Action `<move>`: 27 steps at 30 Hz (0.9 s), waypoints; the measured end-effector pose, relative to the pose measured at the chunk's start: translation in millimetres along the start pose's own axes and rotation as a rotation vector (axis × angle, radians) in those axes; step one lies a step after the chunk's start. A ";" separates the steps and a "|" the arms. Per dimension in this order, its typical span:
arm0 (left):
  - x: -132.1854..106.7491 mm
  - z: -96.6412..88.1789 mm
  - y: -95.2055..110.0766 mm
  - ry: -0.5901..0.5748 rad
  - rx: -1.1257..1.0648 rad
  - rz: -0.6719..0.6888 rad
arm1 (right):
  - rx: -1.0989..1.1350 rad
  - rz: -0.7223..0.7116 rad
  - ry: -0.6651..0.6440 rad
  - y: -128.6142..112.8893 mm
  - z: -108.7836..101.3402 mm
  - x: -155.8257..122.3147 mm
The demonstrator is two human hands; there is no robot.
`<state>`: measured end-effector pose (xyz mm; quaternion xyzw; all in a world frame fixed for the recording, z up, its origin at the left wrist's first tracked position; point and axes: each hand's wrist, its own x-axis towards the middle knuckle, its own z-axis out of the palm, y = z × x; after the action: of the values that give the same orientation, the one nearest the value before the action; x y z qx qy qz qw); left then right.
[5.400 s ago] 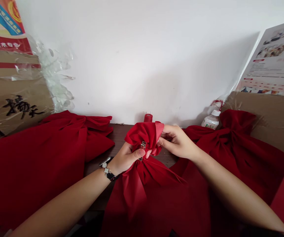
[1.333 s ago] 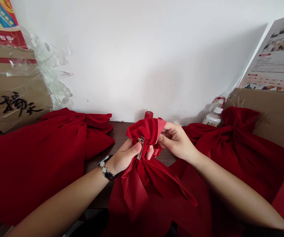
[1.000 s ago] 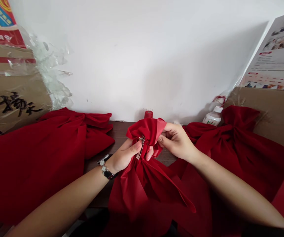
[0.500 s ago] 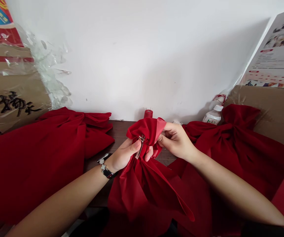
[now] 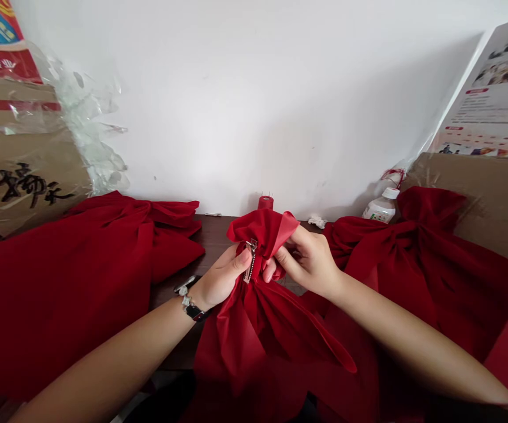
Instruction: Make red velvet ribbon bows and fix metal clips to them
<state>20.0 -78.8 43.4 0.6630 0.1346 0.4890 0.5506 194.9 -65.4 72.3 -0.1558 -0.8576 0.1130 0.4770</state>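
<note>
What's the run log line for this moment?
left hand: holding gathered red cloth | metal clip: beside left thumb | right hand: at cloth's right edge | red spool: behind

Three gathered red cloths can be counted, a left cloth (image 5: pixel 82 294), a middle cloth (image 5: pixel 267 311) and a right cloth (image 5: pixel 408 264), with two hands, the left hand (image 5: pixel 225 277) and the right hand (image 5: pixel 309 261). There is one metal clip (image 5: pixel 249 271) at the middle cloth, one red spool (image 5: pixel 266 202) far in the middle and one bottle (image 5: pixel 380 207) far right. Posters number two, a left poster (image 5: pixel 2 47) and a right poster (image 5: pixel 496 94)
</note>
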 end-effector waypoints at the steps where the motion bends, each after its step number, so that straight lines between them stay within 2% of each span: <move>1: -0.2 -0.4 -0.9 0.018 0.016 0.004 | -0.042 -0.046 0.003 0.1 0.0 0.0; 4: -0.8 -1.9 -2.7 0.091 0.124 0.027 | -0.206 -0.157 0.075 1.2 1.1 -0.3; 7: -0.5 -2.7 -3.2 0.169 0.221 0.035 | -0.331 -0.187 0.122 3.2 2.8 -1.1; 11: 1.2 -3.6 -3.8 0.294 0.214 0.063 | -0.403 -0.227 0.139 6.8 3.4 -1.0; 16: 3.2 -3.3 -4.3 0.288 0.078 0.018 | -0.272 -0.200 0.152 11.8 5.1 -1.1; 22: 3.1 -1.7 -11.6 0.273 -0.180 -0.085 | -0.039 -0.047 0.136 15.1 13.5 -5.0; 27: 2.0 -0.3 -19.9 0.299 -0.237 -0.081 | -0.076 0.002 0.169 19.5 21.9 -9.8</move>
<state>27.9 -70.1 27.1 0.5075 0.1831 0.5720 0.6179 184.1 -52.0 46.6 -0.1838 -0.8178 0.0677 0.5411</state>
